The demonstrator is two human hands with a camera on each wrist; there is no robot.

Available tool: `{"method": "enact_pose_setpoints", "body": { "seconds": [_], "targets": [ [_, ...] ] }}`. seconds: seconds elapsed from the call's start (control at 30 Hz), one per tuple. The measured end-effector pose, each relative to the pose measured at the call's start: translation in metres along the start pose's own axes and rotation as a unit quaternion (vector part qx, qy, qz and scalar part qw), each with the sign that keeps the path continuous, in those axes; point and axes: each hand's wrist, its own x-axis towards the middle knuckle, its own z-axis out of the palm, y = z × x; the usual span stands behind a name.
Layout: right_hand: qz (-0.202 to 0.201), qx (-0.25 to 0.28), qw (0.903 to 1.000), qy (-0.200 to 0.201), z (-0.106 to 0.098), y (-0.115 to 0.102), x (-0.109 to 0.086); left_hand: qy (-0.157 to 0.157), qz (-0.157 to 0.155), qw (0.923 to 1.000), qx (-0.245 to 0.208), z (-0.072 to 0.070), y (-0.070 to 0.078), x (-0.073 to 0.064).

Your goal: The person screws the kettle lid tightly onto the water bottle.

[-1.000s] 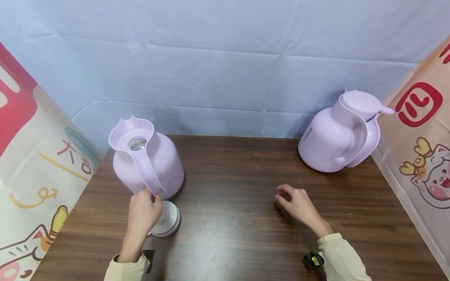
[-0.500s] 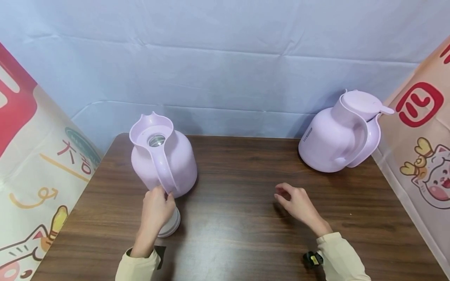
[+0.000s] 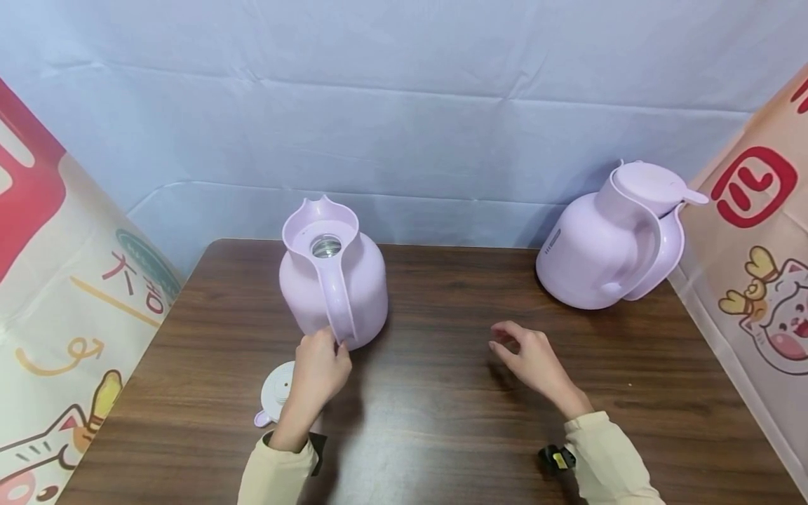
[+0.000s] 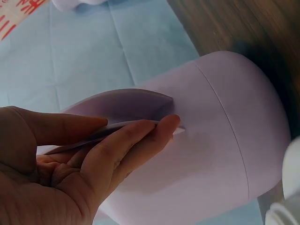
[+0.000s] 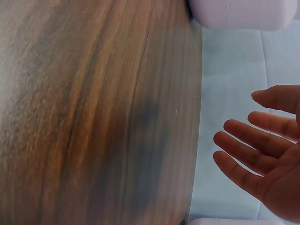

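A lilac vacuum jug [image 3: 369, 291] stands left of the table's middle, its top uncovered and the silvery neck opening showing. Its handle [image 3: 337, 298] points toward me. My left hand [image 3: 320, 368] grips the lower part of that handle; the left wrist view shows thumb and fingers [image 4: 150, 140] pinching its edge. Partly hidden behind my left wrist, the jug's stopper lid [image 3: 274, 393] lies on the table with its white underside up. My right hand [image 3: 533, 361] hovers over the table, holding nothing, its fingers loosely curled. In the right wrist view those fingers [image 5: 248, 154] are spread apart.
A matching lilac jug [image 3: 581, 259] with its lid on stands at the back right, handle toward the right. Pale blue cloth [image 3: 404, 126] hangs behind the brown wooden table [image 3: 429, 435]. Printed banners [image 3: 751, 294] flank both sides.
My left hand has moved the uncovered jug to the right across the table. The stopper lid, first right of the left wrist, now shows on its left. The right hand has barely moved.
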Motion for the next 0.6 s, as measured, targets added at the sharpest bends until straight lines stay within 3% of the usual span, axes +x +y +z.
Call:
{"method": "enact_pose_setpoints", "body": {
  "seconds": [0.37, 0.6],
  "targets": [
    [-0.003, 0.002, 1.0000, -0.006, 0.002, -0.007, 0.006, -0.029, 0.013, 0.9995, -0.001, 0.017, 0.021, 0.003],
    [-0.014, -0.001, 0.9999, -0.002, 0.003, -0.011, 0.008, -0.031, 0.048, 0.9984, 0.001, 0.028, 0.034, 0.005]
  ]
}}
